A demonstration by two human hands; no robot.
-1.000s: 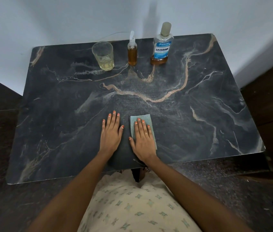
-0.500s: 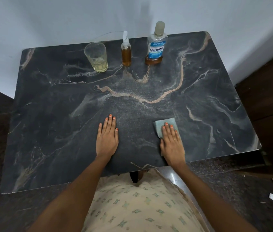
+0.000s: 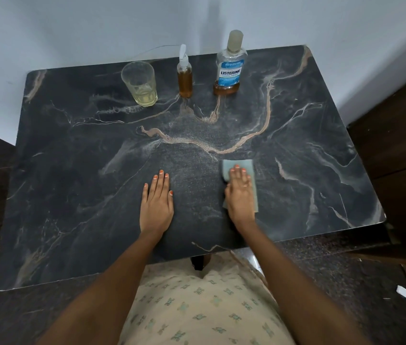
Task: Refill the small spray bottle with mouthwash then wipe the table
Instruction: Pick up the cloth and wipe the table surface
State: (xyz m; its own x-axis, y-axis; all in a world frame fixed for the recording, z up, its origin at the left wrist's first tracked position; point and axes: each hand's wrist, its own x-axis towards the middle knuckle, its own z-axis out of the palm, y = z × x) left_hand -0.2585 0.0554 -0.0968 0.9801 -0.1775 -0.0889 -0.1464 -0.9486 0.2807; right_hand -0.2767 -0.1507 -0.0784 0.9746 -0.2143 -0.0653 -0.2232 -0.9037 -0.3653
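Observation:
A small spray bottle (image 3: 184,77) with amber liquid stands at the back of the dark marble table (image 3: 72,158). To its right stands the mouthwash bottle (image 3: 231,68), nearly drained, cap on. My right hand (image 3: 240,195) lies flat on a light blue cloth (image 3: 249,168), pressing it onto the table right of centre. My left hand (image 3: 156,202) rests flat on the bare tabletop, fingers together, holding nothing.
A glass (image 3: 140,83) with a little pale liquid stands at the back left. A white wall rises right behind the table. Dark wooden furniture (image 3: 396,145) borders the right edge. My lap in patterned fabric is below the near edge.
My right hand slid the cloth from beside my left hand out to the right, then slightly further away. The left hand stayed flat in place.

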